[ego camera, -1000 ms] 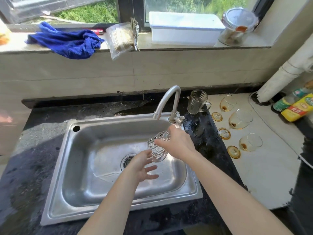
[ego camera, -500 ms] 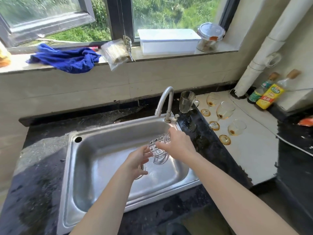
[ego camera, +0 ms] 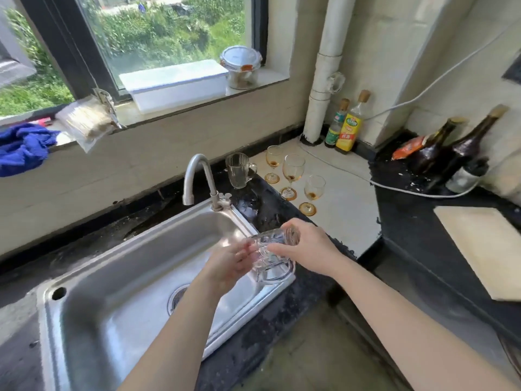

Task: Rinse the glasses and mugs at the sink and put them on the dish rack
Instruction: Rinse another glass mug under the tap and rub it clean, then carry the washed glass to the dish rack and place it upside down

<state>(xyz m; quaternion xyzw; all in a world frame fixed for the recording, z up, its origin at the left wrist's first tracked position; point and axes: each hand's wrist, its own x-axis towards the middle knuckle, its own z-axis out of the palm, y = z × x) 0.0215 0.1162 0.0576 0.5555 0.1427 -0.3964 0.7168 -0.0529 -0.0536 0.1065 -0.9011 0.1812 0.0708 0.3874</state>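
A clear patterned glass mug [ego camera: 270, 255] lies on its side over the right edge of the steel sink [ego camera: 118, 280]. My right hand [ego camera: 306, 249] grips its body from the right. My left hand [ego camera: 229, 262] holds its other end, fingers against the glass. No water runs from the tap [ego camera: 197, 176]. A second clear glass mug [ego camera: 238, 170] stands upright behind the tap. Three wine glasses with amber feet and brown dregs [ego camera: 293, 173] stand on the pale counter to the right. No dish rack is in view.
Oil and sauce bottles [ego camera: 345, 128] stand by a white pipe in the corner. Dark bottles [ego camera: 451, 156] and a white cable lie farther right. A pale board [ego camera: 485, 249] sits on the black counter. A blue cloth [ego camera: 22, 148], a white box and a jar rest on the windowsill.
My view has swung to the right. Both hands have carried the mug from the middle of the sink to its right edge, and it now lies flatter.
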